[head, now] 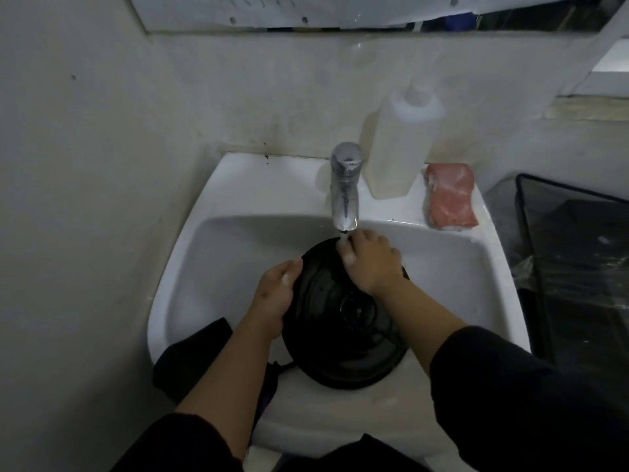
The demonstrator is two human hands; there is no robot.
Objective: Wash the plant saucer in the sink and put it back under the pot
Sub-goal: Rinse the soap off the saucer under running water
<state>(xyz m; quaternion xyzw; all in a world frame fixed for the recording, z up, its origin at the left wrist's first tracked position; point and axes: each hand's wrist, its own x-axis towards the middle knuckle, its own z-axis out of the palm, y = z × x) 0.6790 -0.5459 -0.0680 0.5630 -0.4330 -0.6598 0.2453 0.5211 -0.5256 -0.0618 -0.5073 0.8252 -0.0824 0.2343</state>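
Note:
A round black plant saucer point(343, 321) lies tilted in the white sink point(218, 253), its near rim resting on the sink's front edge. My left hand point(275, 294) grips the saucer's left rim. My right hand point(372, 262) lies flat on the saucer's far side, fingers under the water that runs from the chrome tap point(345, 189). The pot is not in view.
A white plastic bottle point(398, 148) stands on the sink's back ledge, right of the tap. A pink sponge point(449, 195) lies beside it. A black mesh bin with a plastic liner point(575, 253) stands to the right. Walls close in at left and behind.

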